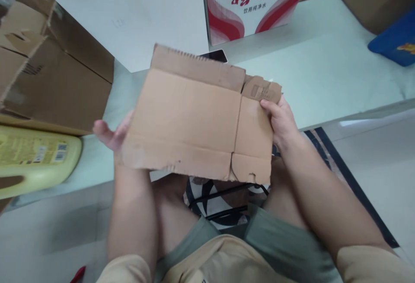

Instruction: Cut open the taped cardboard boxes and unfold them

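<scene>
A flattened cardboard box (191, 114) is held up over my lap, tilted, its creased flaps spread along the top, bottom and right side. My right hand (282, 118) is closed on its right edge, the thumb on the front face near a torn flap and the other fingers behind. At the left edge, my left hand (113, 133) has its thumb stretched away from the cardboard. Its other fingers are mostly hidden behind the sheet, which rests against that hand.
A pale green table (327, 62) stretches in front of me. On it stand a brown carton (71, 71), a yellow jug (39, 157), a white box with red print (249, 6) and a blue container (395, 40). A dark phone-like object (215, 56) lies behind the cardboard.
</scene>
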